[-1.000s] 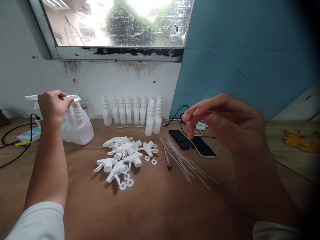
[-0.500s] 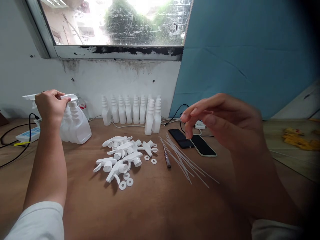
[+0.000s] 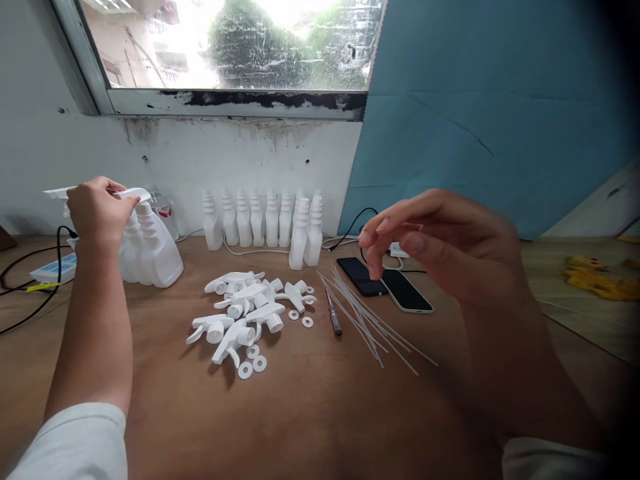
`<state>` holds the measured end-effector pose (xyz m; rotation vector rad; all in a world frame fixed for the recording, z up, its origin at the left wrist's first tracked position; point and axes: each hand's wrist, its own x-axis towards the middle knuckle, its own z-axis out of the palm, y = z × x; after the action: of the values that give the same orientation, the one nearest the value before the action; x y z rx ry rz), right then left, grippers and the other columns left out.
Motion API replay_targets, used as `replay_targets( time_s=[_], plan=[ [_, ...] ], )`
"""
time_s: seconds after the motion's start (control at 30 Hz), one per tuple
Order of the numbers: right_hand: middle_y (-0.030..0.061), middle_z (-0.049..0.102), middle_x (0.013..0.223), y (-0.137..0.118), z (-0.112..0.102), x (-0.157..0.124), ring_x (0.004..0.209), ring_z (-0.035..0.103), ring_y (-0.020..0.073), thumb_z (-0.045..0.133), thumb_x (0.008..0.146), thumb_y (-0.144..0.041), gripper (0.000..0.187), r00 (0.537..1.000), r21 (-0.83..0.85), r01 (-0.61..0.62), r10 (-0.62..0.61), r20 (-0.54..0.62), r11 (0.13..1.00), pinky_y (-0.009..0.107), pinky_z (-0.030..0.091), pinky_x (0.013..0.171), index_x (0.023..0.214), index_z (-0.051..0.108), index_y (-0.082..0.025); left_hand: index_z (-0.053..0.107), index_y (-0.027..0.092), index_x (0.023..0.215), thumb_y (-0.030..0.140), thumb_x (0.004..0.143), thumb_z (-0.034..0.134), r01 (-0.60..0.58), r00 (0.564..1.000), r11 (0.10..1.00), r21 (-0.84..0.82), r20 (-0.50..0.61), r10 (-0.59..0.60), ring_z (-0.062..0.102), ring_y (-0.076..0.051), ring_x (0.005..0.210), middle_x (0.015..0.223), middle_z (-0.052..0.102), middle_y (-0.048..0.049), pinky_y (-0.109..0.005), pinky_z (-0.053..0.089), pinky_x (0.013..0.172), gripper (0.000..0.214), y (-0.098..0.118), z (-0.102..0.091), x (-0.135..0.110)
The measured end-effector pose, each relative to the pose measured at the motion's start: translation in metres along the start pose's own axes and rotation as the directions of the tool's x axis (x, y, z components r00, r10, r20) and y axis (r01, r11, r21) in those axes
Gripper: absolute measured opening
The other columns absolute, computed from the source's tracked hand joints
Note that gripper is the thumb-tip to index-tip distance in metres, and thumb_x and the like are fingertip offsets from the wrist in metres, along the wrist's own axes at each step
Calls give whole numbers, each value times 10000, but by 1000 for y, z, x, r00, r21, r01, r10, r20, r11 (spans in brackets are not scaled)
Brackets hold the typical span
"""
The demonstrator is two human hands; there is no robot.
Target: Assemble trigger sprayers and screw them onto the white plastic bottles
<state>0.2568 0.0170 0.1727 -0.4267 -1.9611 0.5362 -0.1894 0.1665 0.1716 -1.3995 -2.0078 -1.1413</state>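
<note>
Head view: brown counter across the lower part, blue sheet hanging on the wall at right, window above. Right hand up in the air, fingers bent, thumb apart from them; grip open, nothing in it, phones beyond. Left hand reaches to the far left; grip closed on the white trigger head at the top of a spray bottle. That bottle stands on the counter, left side, bunched against similar ones. White nozzle sticks out left of the hand; can't tell if same bottle. Slim white bottles upright along the wall, centre, no heads on. Black phone and pale-edged phone lie flat, touching or nearly. Loose sprayer heads piled mid-counter. Thin white tubes fanned out right of the pile. Screwdriver between pile and tubes. White washers scattered beside the heads.
</note>
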Motion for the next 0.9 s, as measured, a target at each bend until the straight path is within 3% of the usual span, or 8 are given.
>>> replay_targets(
  time_s=[0.3,0.47,0.9],
  plan=[
    [65,635,945,-1,-1,2,649,628,158,572,906,-221,138,1000,-7,9,-9,0,1000,358,532,575,1004,668,-231,675,149,1060,349,685,724,47,997,999,-22,65,-45,560,-158,792,855,655,-39,-326,483,907,428,7,-12,-6],
    [58,641,946,-1,-1,2,646,625,151,577,906,-241,132,1000,-18,-14,14,13,1000,346,534,578,1001,669,-235,663,167,1059,351,683,719,56,995,998,-22,85,-54,524,-137,753,856,634,-19,-282,478,872,423,7,-13,-5],
    [51,660,820,-6,-1,1,625,613,157,597,891,-235,89,995,-47,-46,50,83,998,338,534,567,904,684,-226,638,179,1061,397,689,703,52,988,999,6,146,-53,543,-171,843,872,628,-28,-317,472,895,436,9,-18,-6]
  ],
)
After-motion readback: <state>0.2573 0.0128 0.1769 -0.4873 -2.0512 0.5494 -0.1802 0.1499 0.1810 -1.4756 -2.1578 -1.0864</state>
